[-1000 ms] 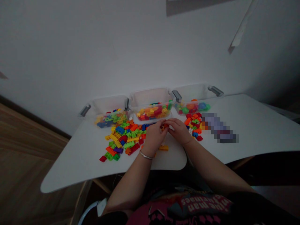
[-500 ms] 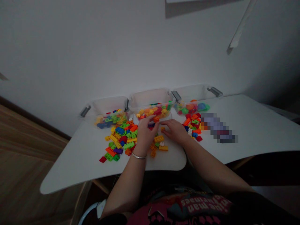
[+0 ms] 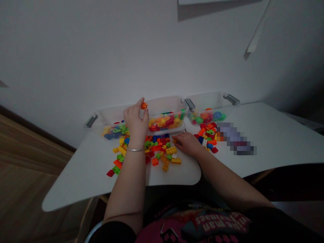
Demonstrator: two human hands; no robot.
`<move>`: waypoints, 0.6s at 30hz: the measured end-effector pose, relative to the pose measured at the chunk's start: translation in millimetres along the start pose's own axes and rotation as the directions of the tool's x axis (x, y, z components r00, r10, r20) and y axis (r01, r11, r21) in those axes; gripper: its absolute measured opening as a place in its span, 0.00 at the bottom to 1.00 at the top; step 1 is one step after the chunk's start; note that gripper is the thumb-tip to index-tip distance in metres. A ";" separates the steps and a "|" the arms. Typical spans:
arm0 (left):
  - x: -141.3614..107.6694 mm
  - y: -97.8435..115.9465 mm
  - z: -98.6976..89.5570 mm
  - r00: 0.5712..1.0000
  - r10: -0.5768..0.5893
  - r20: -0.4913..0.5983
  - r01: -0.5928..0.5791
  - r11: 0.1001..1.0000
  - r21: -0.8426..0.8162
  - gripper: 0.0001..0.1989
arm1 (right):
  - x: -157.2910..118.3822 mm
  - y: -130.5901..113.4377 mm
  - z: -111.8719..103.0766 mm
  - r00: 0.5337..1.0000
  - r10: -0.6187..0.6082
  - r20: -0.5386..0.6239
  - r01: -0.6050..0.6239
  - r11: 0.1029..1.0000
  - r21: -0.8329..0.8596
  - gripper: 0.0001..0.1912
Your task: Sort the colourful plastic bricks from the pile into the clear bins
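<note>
An orange toy building brick [image 3: 144, 106] is pinched between the thumb and index finger of my left hand [image 3: 136, 122]. That hand is raised at the gap between the left clear bin [image 3: 111, 113] and the middle clear bin [image 3: 164, 103]. Lower down, my right hand [image 3: 186, 142] rests near the table, its fingers closed around a small yellow-orange brick [image 3: 174, 140]. Beneath and between my arms lies a loose pile of coloured bricks [image 3: 157, 147], partly hidden by my left forearm.
A right clear bin [image 3: 210, 101] holds rounder coloured pieces. Another group of bricks [image 3: 209, 131] lies right of my right hand, beside a pixelated object [image 3: 235, 138]. The bins stand along the wall at the back of the white table [image 3: 273, 135].
My left hand has lifted up and left from the front of the middle bin, carrying the orange brick. My right hand has stayed almost in place with its brick.
</note>
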State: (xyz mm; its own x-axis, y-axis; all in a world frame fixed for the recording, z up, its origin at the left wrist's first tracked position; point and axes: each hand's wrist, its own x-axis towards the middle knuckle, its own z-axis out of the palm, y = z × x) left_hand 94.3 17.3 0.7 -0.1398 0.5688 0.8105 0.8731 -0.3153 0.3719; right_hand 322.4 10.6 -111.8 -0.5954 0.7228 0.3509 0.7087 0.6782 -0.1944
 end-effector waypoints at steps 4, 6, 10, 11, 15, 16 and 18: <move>6.5 -3.9 5.4 0.988 -0.082 0.128 0.068 0.991 0.111 0.20 | 0.8 -3.8 -7.4 0.996 0.030 0.084 -0.030 1.000 0.002 0.17; 6.2 -2.9 7.0 0.973 -0.122 0.198 0.091 0.983 0.158 0.19 | 1.1 -4.9 -9.6 0.994 0.036 0.101 -0.037 0.999 0.001 0.17; 4.5 0.3 9.8 0.934 -0.194 0.300 0.111 0.956 0.272 0.17 | 1.3 -4.3 -8.8 0.995 0.030 0.100 -0.031 1.000 -0.001 0.17; 4.3 1.1 10.7 0.925 -0.206 0.319 0.110 0.949 0.294 0.17 | 1.3 -3.8 -8.0 0.995 0.027 0.096 -0.027 1.000 0.000 0.17; 4.0 3.6 14.7 0.909 -0.206 0.363 0.079 0.938 0.337 0.18 | 1.1 -2.3 -5.2 0.997 0.018 0.078 -0.018 1.000 0.003 0.16; 3.8 3.8 15.5 0.910 -0.204 0.361 0.074 0.937 0.342 0.18 | 1.1 -2.1 -4.8 0.997 0.016 0.076 -0.016 1.000 0.002 0.16; 3.0 3.1 16.9 0.916 -0.199 0.349 0.077 0.939 0.334 0.19 | 1.3 -2.0 -4.6 0.997 0.013 0.071 -0.013 1.000 0.000 0.16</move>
State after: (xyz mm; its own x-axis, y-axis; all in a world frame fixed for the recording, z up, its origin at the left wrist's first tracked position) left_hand 104.5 30.8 -3.3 -0.1391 0.8489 0.5100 0.9655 0.0017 0.2604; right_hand 322.0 9.6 -106.8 -0.6116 0.7391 0.2822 0.7165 0.6687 -0.1988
